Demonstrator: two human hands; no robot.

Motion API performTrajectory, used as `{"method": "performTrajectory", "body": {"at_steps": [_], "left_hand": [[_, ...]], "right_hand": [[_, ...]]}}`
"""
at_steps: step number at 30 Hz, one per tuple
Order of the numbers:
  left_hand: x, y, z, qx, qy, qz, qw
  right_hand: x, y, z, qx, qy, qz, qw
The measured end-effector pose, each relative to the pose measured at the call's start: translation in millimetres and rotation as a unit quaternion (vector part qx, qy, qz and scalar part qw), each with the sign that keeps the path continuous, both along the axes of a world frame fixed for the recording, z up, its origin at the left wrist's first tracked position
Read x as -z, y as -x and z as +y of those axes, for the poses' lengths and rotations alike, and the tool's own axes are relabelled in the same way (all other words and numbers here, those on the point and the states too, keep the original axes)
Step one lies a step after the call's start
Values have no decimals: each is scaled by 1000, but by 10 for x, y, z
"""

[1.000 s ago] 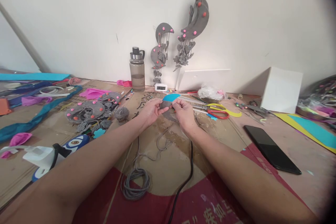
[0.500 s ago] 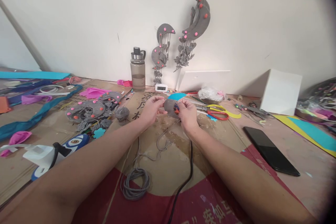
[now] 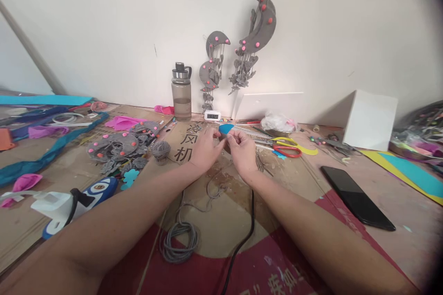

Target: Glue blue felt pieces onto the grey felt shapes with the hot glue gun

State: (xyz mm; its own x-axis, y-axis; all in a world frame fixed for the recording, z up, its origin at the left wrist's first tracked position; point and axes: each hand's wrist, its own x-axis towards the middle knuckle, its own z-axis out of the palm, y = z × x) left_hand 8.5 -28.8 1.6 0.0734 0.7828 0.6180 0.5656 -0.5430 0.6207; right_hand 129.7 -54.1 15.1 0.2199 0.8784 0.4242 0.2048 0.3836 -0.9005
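Blue-and-gray craft piece (image 3: pixel 226 129) sits between a person's two hands over a cardboard sheet (image 3: pixel 194 219) spread on a cluttered worktable. The right hand (image 3: pixel 243 151) pinches its right side between thumb and fingertips, while the fingers of the left hand (image 3: pixel 206 150) bunch narrowly at its left edge; whether they grip it cannot be told, as the hands hide the lower part. A ball of gray yarn (image 3: pixel 161 150) rests just beside the left wrist, and a coil of gray cord (image 3: pixel 179 243) lies nearer the person. Scissors (image 3: pixel 270 142) lie near the right hand, with a black phone (image 3: pixel 358 198) farther right. Behind, gray crescent ornaments (image 3: pixel 261 32) hang against a white board (image 3: pixel 114 32).
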Motion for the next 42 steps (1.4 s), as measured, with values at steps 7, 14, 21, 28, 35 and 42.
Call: {"method": "performTrajectory", "body": {"at_steps": [7, 14, 21, 28, 35, 42], "left_hand": [[-75, -6, -39, 35, 42, -31, 998], [-120, 28, -10, 70, 128, -143, 979], [-146, -15, -43, 97, 212, -261, 937], [-95, -73, -29, 211, 252, -421, 846], [-108, -73, -47, 240, 231, -427, 840], [-104, -41, -28, 225, 222, -435, 843]], "right_hand": [[-4, 16, -26, -24, -38, -78, 996], [24, -23, -3, 17, -45, -80, 996], [26, -59, 38, 34, -51, -65, 996], [37, -81, 51, 34, -44, -68, 996], [36, -98, 66, 33, -36, -47, 998], [48, -81, 64, 28, -36, -44, 998]]}}
